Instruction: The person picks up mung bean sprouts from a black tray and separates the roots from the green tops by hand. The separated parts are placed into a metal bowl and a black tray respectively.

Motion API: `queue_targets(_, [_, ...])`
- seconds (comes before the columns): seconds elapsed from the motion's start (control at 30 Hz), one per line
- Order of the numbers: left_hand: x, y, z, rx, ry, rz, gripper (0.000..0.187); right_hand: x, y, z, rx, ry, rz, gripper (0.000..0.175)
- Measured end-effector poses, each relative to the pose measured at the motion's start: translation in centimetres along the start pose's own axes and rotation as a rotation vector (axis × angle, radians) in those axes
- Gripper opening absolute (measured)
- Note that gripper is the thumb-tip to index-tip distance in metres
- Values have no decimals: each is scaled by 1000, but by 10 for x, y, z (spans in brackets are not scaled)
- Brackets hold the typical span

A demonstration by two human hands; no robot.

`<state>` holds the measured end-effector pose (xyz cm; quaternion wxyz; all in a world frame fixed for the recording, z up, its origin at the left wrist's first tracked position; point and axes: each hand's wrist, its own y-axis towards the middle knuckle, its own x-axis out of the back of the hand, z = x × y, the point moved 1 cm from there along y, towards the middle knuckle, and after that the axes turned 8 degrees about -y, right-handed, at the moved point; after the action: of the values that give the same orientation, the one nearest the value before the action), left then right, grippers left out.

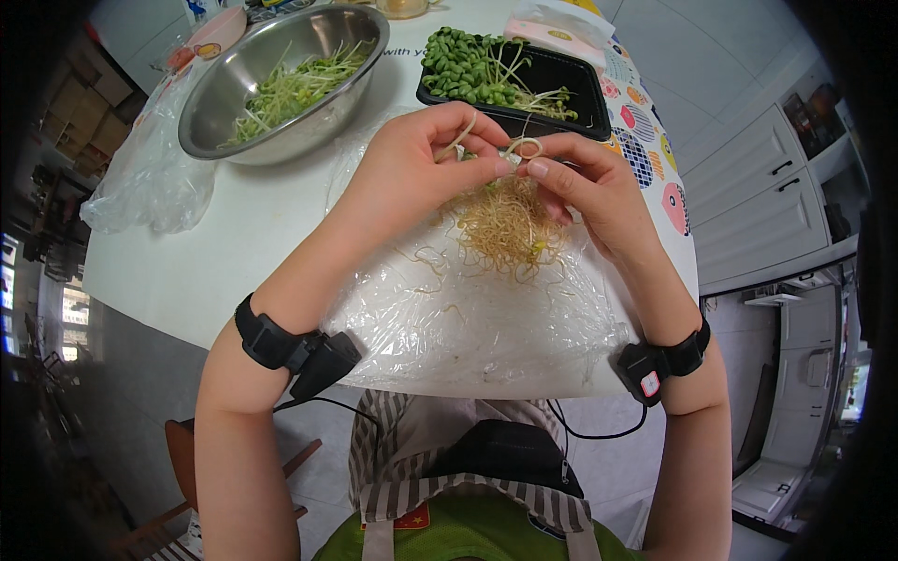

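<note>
Between the fingertips of my left hand (438, 151) and my right hand (582, 179) is a thin, pale, curled bean sprout (526, 148). Its stem loops at the right fingers, and a pale stem also curves over the left fingers. Just below the hands a heap of tangled brown sprout roots (505, 235) lies on clear plastic film (449, 329). Behind the hands stands a black plastic tray (593, 105) with green-leaved sprouts (466, 66) mostly at its left. At the upper left, a stainless steel bowl (203, 112) holds pale sprouts with green tips (302, 91).
A crumpled clear plastic bag (158, 175) lies left of the bowl. Behind are a pink bowl (223, 31) and a tissue pack (558, 31). The white table (161, 280) curves along its near edge. A wooden chair (181, 456) stands at the lower left.
</note>
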<state>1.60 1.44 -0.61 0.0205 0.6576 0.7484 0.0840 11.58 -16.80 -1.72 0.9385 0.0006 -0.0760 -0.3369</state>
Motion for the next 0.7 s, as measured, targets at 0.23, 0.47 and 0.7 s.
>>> queue_targets(0.23, [-3,-1,2,-21,61,-38,20,2,1,-1,-3,107,16,13])
queue_targets(0.47, [-4,-3,-3,-27,48,-55,17,4,1,-1,-97,426,114,15])
queue_targets(0.7, [-3,-2,-2,-56,4,-86,17,5,3,-1,-139,564,201,14])
